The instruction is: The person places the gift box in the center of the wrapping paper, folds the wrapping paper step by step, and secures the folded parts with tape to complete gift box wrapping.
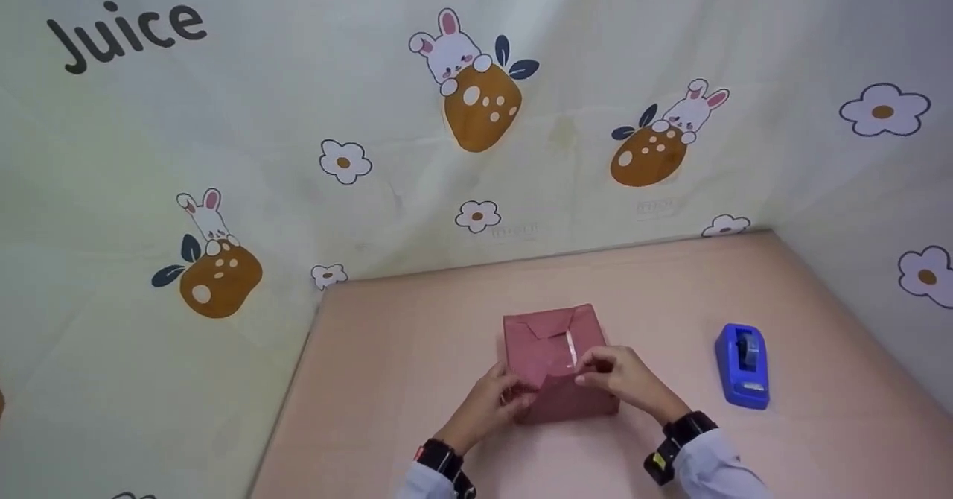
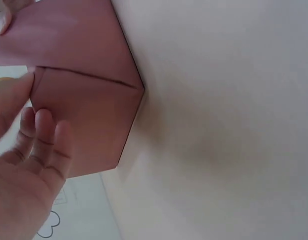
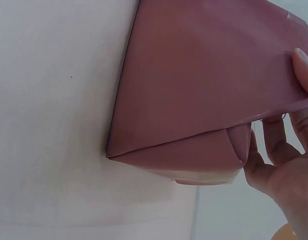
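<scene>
Hands are working at the near end of a small box wrapped in dusty-pink paper (image 1: 557,357), which is sitting on the pale pink tabletop (image 1: 402,350). The left hand (image 1: 488,402) is resting against the box's near left corner, fingers straight and relaxed in the left wrist view, closing on nothing. The right hand (image 1: 622,376) is lying over the near right part of the top; in the right wrist view its thumb is pressing on top of the paper's edge while the other fingers are curling beneath the overhanging flap, so it is pinching that flap. Judging from this, the step in hand is folding the end flaps shut, and the next move is calling for the flap to be creased flat against the box's end and kept there while tape is being fetched. Just beyond the right fingers, a strip of clear tape (image 1: 571,348) is already lying along the seam on top. Well out to the right of that hand, a blue tape dispenser (image 1: 742,365) is standing apart from the box. Farther back, a cream backdrop printed with rabbits and flowers (image 1: 476,112) is rising behind the table.
</scene>
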